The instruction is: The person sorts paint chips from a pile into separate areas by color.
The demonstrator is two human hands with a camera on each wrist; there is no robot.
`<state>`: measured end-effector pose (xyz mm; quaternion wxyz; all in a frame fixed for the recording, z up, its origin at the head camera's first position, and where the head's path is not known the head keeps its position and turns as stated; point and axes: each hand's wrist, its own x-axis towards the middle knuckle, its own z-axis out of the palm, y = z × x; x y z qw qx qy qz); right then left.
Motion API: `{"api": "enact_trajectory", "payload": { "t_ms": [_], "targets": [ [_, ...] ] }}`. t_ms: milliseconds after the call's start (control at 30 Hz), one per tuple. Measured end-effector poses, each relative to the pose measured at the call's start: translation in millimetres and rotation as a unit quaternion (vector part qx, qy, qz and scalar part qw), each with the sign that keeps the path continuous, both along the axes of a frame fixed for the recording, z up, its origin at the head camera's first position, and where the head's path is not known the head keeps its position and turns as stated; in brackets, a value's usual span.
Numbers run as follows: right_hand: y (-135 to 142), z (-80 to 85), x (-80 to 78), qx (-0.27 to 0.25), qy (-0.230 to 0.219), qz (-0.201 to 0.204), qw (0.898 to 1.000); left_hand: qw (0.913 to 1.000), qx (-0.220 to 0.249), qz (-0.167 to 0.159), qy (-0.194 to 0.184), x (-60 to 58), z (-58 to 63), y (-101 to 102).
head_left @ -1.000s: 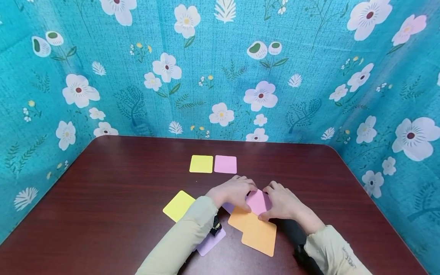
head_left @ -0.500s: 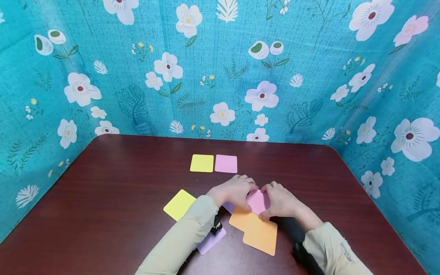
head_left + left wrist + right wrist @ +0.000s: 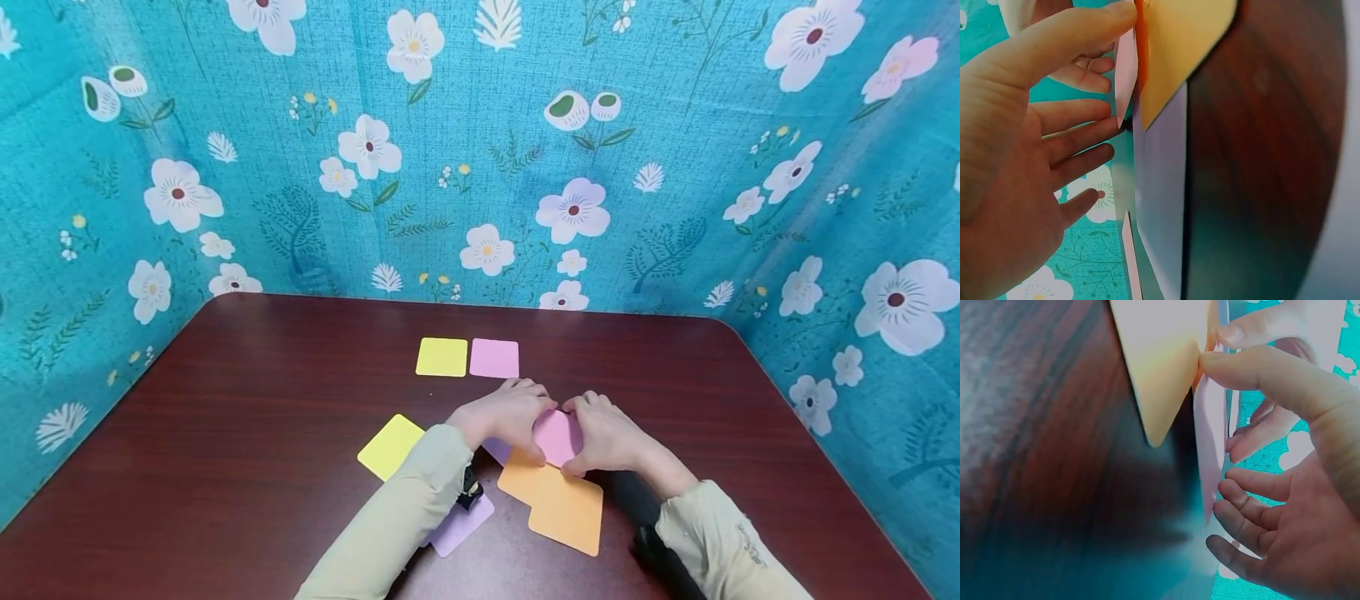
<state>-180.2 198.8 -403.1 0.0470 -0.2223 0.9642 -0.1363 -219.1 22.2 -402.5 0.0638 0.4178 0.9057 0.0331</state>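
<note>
In the head view, the left hand [image 3: 508, 415] and right hand [image 3: 611, 435] are gripping the pink card [image 3: 558, 437] between thumbs and fingers, beside the orange cards [image 3: 566, 512] on the counter [image 3: 262, 450]. In the left wrist view, lower fingers are spreading; in the right, loosely curling.

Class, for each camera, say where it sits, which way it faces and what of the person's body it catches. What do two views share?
Head: worn on the head, facing forward and down at the table and flowered cloth; left hand, right hand and sleeves show.
Left wrist: on that wrist, facing its hand's work; the left hand looms, with right-hand fingers beyond.
Right wrist: the mirror case; the right hand looms, with left-hand fingers beyond.
Shared: both wrist views show the pink card and an orange card.
</note>
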Motion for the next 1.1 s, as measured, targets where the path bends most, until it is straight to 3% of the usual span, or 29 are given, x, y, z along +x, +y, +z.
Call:
{"api": "enact_trajectory", "payload": {
  "t_ms": [733, 1100],
  "targets": [
    [-18.8, 8.9, -17.2, -0.003, -0.024, 0.013, 1.000, 0.9987, 0.021, 0.045, 0.016, -11.1, 6.5, -30.0],
    [-28.7, 7.7, -29.6, -0.015, -0.024, 0.010, 1.000, 0.9953, 0.051, 0.082, 0.009, -18.1, -0.6, -49.0]
  ]
}}
